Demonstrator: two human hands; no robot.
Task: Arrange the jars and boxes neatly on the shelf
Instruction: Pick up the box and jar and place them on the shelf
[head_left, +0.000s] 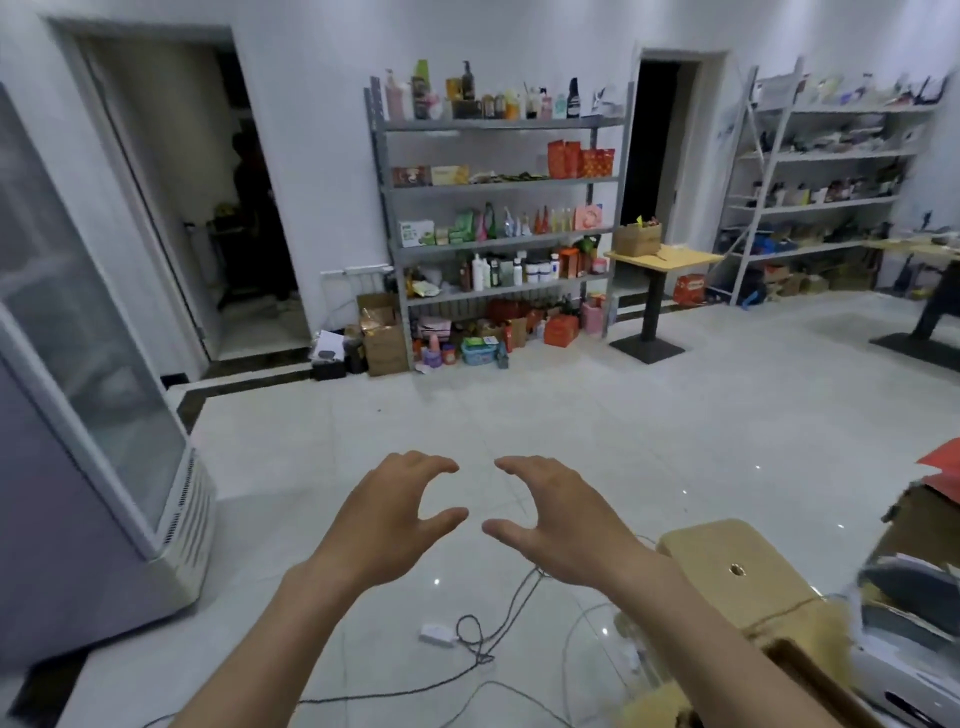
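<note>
both hands, left hand (387, 512) and right hand (558, 519), hover empty and half-curled at lower centre, well apart from the metal shelf (498, 218) at upper centre, likely poised to approach.

Across the room we face a grey metal shelf (498, 182) against the far wall: bottles (467, 88) crowd its top tier, red pouches (579, 160) sit right on the second, boxes (415, 232) left on the third, and cartons (561, 328) rest on the tiled floor (571, 415) beneath.

We count two hands (395, 514) | two shelf units (498, 182) against the back wall | two doorways (171, 197) | two tables (662, 257) | one glass-door fridge (78, 364), left edge
</note>
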